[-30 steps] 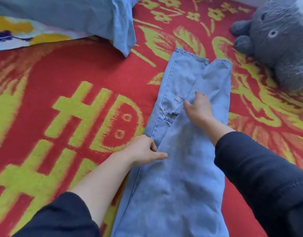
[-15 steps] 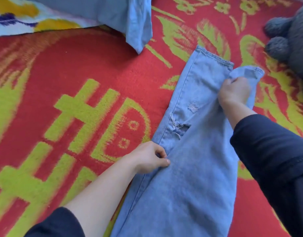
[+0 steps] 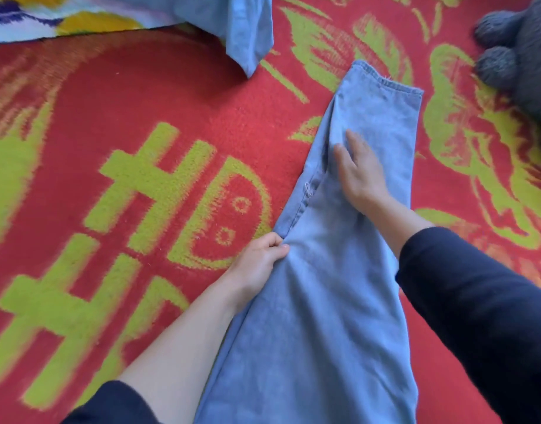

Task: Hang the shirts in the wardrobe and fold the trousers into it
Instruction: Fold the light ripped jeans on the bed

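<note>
Dark sleeves at the near edge, both forearms reaching out over the bedspread (image 3: pixel 79 102), red with yellow-green pattern. Light blue jeans (image 3: pixel 324 316) lie lengthwise on it, legs stacked one on the other, hems at the far end. Left hand (image 3: pixel 257 264) at the jeans' left edge, fingers curled, pinching the denim seam. Right hand (image 3: pixel 359 172) farther up, flat on the upper leg, fingers straight and spread, pressing the fabric, gripping nothing. Small frayed rip just left of that hand. Beyond, a blue shirt (image 3: pixel 244 29) lies well apart from the jeans, top left. Grey plush toy (image 3: pixel 514 53) at the far right corner.
</note>
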### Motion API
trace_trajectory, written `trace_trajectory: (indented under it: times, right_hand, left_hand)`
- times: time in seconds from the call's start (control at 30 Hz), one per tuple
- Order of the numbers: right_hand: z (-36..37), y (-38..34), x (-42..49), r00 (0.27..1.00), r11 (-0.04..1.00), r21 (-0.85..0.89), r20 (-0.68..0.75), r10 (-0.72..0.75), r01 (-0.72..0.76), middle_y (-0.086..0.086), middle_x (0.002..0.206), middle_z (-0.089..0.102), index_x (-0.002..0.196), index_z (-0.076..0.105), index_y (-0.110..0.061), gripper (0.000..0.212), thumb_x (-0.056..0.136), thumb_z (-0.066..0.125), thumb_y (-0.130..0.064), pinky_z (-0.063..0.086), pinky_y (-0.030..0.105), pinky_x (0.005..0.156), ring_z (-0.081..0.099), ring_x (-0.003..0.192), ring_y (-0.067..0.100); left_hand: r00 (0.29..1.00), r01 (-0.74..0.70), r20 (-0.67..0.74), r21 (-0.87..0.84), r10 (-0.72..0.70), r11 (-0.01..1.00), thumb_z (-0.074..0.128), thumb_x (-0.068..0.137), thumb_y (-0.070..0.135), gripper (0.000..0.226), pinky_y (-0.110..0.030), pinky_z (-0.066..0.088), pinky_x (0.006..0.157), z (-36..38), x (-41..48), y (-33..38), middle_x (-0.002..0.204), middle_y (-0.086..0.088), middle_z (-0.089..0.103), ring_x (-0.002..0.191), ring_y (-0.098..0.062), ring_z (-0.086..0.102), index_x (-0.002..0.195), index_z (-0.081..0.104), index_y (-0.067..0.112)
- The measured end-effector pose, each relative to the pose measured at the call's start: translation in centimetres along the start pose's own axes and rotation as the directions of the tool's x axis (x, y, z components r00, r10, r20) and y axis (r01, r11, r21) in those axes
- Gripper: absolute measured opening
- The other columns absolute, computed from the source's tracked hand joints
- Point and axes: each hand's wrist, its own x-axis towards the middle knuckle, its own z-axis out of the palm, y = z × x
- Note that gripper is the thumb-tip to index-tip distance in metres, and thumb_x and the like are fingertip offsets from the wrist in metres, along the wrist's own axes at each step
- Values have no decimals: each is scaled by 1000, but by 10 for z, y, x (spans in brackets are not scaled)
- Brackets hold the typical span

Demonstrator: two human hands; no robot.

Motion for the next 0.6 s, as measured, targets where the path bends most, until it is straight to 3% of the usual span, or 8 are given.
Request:
trace_trajectory:
  times: [0.13, 0.2, 0.27, 0.37, 0.47, 0.53, 0.6]
  right_hand:
    - [-10, 27, -91, 996, 996, -88, -81, 29, -36, 8, 156, 31, 148, 35, -14, 54, 100, 37, -38, 16, 36, 119, 21, 146, 20]
    - [-11, 40, -143, 998, 984, -165, -35, 60, -65, 6, 158, 23, 150, 31, -21, 59, 95, 33, -45, 14, 41, 119, 14, 148, 20]
    - [-9, 49, -193, 994, 958, -270, 26, 109, -98, 0, 162, 10, 151, 23, -32, 56, 98, 32, -48, 7, 43, 119, 1, 149, 18]
    - [-2, 56, -254, 979, 934, -320, 73, 191, -158, -5, 162, -2, 151, 13, -42, 58, 98, 34, -53, 6, 44, 116, -6, 148, 17]
    - [6, 55, -308, 940, 938, -54, -29, 341, -342, -2, 160, 12, 152, 17, -35, 70, 92, 44, -57, 14, 47, 113, 10, 146, 18]
    - [10, 52, -349, 856, 851, 215, -97, 507, -479, 2, 152, 26, 151, 23, -25, 80, 83, 45, -62, 20, 46, 112, 23, 140, 19]
    - [18, 49, -394, 791, 742, 407, -73, 607, -532, 3, 138, 36, 146, 30, -19, 81, 80, 54, -59, 29, 37, 108, 36, 128, 17]
  left_hand:
    - [993, -99, -63, 54, 102, 994, 61, 91, 22, 18, -28, 34, 59, 2, -14, -9, 64, 5, 49, 61, -9, 43, 78, 54, 13]
    - [988, -139, -33, 233, 151, 962, 66, 87, 29, 23, -32, 40, 58, -1, -29, -24, 59, 6, 52, 56, -9, 46, 74, 54, 13]
    - [967, -138, -156, 342, 201, 929, 63, 85, 37, 29, -35, 43, 60, -9, -45, -41, 62, 1, 60, 57, -16, 53, 74, 57, 11]
    - [942, -108, -301, 149, 149, 983, 64, 90, 26, 10, -33, 45, 66, -16, -67, -52, 78, -5, 69, 68, -14, 62, 94, 62, 17]
    - [952, -26, -301, 97, 54, 995, 67, 87, 31, 33, -28, 43, 64, -12, -94, -65, 91, -7, 67, 75, -15, 59, 113, 53, 18]
    - [947, 48, -322, 174, 11, 983, 71, 83, 37, 42, -29, 43, 67, -13, -126, -85, 91, -5, 65, 73, -14, 56, 114, 52, 17]
    - [945, 127, -328, 332, -12, 935, 74, 79, 39, 44, -31, 43, 64, -18, -163, -115, 86, -4, 65, 67, -15, 56, 110, 54, 16]
